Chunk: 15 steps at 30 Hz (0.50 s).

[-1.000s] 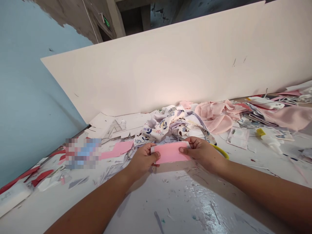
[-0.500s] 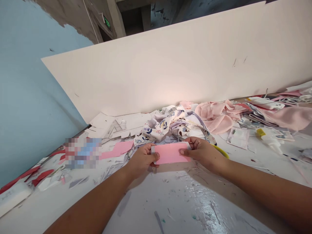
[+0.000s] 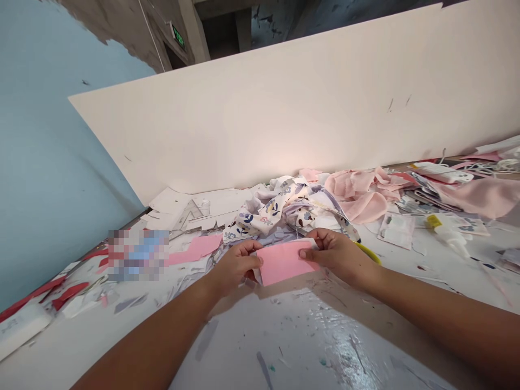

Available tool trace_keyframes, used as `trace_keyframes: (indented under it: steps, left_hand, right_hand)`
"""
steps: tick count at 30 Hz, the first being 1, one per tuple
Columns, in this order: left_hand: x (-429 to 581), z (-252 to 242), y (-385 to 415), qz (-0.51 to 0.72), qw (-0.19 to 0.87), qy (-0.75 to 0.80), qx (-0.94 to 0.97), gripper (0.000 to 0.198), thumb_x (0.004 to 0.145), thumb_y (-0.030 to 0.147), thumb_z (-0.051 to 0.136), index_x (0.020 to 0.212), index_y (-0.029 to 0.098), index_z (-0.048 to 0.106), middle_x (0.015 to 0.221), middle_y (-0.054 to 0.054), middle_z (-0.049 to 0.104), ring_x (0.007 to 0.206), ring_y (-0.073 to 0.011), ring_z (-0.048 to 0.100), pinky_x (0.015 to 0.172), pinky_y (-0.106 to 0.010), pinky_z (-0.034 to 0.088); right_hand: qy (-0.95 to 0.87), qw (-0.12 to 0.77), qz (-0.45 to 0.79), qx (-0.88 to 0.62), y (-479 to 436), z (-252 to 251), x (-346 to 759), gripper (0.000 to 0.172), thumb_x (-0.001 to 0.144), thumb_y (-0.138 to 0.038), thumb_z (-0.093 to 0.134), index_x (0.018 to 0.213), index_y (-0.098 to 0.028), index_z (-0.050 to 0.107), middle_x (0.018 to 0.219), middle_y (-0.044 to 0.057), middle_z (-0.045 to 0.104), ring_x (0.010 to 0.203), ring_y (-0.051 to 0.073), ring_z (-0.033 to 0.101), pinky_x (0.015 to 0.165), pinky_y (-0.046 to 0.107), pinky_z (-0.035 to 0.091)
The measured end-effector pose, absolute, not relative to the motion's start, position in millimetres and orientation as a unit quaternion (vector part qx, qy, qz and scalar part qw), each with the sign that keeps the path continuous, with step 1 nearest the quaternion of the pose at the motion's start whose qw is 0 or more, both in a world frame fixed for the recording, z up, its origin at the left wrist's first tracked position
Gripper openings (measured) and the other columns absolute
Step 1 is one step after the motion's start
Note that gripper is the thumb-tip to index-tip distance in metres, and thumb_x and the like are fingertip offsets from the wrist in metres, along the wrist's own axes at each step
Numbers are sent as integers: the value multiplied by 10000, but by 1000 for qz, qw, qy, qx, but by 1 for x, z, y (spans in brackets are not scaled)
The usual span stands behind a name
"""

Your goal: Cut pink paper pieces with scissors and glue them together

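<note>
Between my hands is a small pink rectangular piece [image 3: 284,264] with a pale edge, held just above the white table; whether it is paper or cloth I cannot tell. My left hand [image 3: 238,265] pinches its left end, thumb on top. My right hand [image 3: 335,253] grips the upper right corner, thumb across the pink face and fingers behind. Beyond the piece lies a crumpled heap of floral fabric [image 3: 268,214]. A yellow curved handle [image 3: 369,253] shows partly behind my right hand.
Pink sheet scraps [image 3: 197,249] and red scraps [image 3: 71,295] lie to the left. Pink cloth [image 3: 365,189] is heaped at the back right, near a white bottle with a yellow cap [image 3: 450,233]. A white panel [image 3: 284,114] borders the far side of the table [image 3: 292,346].
The pink piece has tilted, its lower left corner now hanging lower and nearer to me. My left fingers have shifted slightly left along its end; my right hand has barely moved.
</note>
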<state>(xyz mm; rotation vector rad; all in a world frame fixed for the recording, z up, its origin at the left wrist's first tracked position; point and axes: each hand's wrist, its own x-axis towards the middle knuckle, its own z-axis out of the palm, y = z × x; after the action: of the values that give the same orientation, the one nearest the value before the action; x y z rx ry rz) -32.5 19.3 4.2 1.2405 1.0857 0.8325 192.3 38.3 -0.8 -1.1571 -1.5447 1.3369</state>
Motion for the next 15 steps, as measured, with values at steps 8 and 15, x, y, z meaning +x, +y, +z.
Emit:
trace_keyframes:
  steps: [8,15]
  left_hand:
    - [-26,18,14,230,705,431,515,288,659,421,567,697,140,513,554,40,435,452,-42,367,406,-160,250]
    - [-18,20,4,154,592,498,614,255,587,351,639,687,152,516,595,35,491,501,-72,415,453,-195,290]
  right_hand:
    - [-608,286,636,-380,25,4,181,264,575,-243,692,698,-178,467,546,-55,548,476,75,491,441,181,343]
    - [-632,283,571,-442,24,3,177,222,595,-216,659,726,-184,482,539,-65,502,459,64,461,403,170,337]
